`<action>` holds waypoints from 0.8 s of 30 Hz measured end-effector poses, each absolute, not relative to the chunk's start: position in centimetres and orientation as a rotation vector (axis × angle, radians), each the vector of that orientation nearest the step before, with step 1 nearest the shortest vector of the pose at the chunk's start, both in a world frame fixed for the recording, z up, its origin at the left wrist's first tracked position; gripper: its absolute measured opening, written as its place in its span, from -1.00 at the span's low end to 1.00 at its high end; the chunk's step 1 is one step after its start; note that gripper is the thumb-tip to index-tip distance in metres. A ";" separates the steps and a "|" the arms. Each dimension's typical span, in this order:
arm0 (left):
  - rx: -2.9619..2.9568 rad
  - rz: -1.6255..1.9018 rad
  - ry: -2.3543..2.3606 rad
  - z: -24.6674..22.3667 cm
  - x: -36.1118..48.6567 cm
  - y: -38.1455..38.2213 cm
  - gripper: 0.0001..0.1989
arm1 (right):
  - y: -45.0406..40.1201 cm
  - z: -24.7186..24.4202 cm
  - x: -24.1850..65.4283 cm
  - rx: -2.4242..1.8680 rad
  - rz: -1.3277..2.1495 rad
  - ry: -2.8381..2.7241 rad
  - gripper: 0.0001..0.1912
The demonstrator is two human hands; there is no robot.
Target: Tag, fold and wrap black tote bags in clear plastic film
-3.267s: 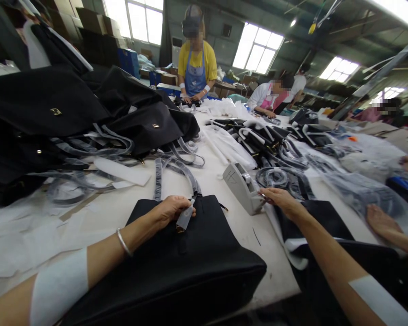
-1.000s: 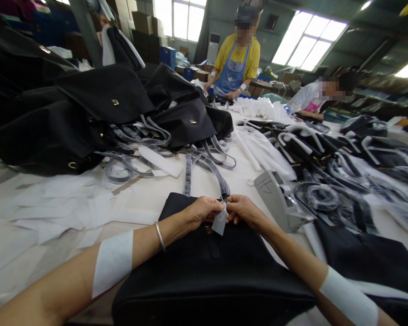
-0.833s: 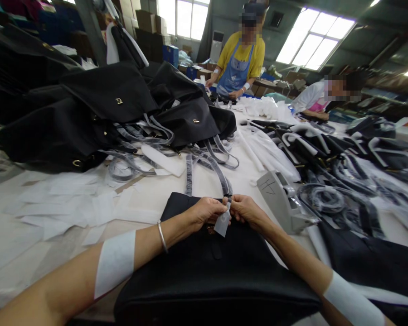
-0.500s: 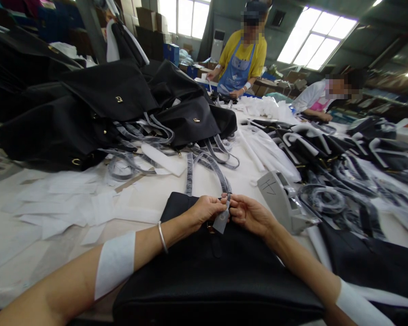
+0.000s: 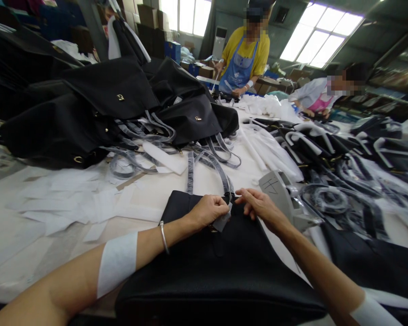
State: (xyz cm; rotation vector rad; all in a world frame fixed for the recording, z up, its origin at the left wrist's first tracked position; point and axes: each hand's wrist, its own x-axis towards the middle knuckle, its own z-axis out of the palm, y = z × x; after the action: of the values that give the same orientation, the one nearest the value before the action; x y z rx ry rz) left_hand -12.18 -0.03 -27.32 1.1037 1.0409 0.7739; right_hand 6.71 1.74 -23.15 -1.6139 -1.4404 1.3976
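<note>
Head-worn view at a factory bench: a black leather tote lay flat on the white-papered table directly before the worker, its grey plastic-wrapped strap running away across the paper. The worker's left hand was curled closed at the strap's root, pinching there, with a small translucent tag hanging out beneath the fingers. The right hand was open, its fingers loosely spread, the fingertips just beside the strap; whether they touched it could not be told. Close work like this goes best with one hand anchoring the strap's root and the free fingers coming in from the side, so that neither tag nor wrapping is dragged. Compared with the picture a moment earlier, when both hands met in a pinch at the tag, the right hand had drawn back and opened, and the tag sat lower against the bag. A grey tape dispenser stood near the right hand; a heap of black totes lay beyond, and a co-worker in a blue apron and another in white sleeves worked farther along.
</note>
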 end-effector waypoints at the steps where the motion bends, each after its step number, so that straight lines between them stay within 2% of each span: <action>1: 1.124 0.773 1.045 -27.3 -12.2 -0.1 -0.79 | 1.8 -22.7 6.9 -1.569 1.408 -1.472 -0.53; 4: 1.177 0.767 1.036 -27.1 -12.1 -0.1 -0.80 | 2.1 -21.4 7.1 -1.440 1.567 -1.591 -0.30; 6: 1.212 0.770 1.048 -26.9 -12.1 -0.1 -0.83 | 2.6 -20.8 6.9 -1.413 1.668 -1.668 -0.23; 8: 1.234 0.770 1.069 -26.9 -12.1 -0.1 -0.85 | 3.2 -20.7 6.7 -1.404 1.730 -1.717 -0.31; 12: 1.247 0.776 1.057 -27.2 -12.0 0.0 -0.87 | 4.3 -21.1 6.4 -1.471 1.706 -1.780 -0.64; 15: 1.128 0.768 1.036 -27.4 -12.0 0.1 -0.88 | 4.2 -21.2 6.3 -1.514 1.535 -1.860 -0.76; 20: 0.930 0.722 0.982 -26.5 -12.0 0.3 -0.86 | 2.3 -21.5 6.1 -1.278 0.955 -2.169 -0.90; 24: 0.798 0.680 0.932 -26.1 -12.4 0.5 -0.83 | 1.5 -22.5 7.2 -1.038 0.662 -2.428 -0.86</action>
State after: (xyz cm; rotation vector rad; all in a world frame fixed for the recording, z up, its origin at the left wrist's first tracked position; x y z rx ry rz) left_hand -12.37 0.49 -26.14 0.7979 0.9322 0.6798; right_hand 7.18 1.50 -22.50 -1.0378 -2.4282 0.6618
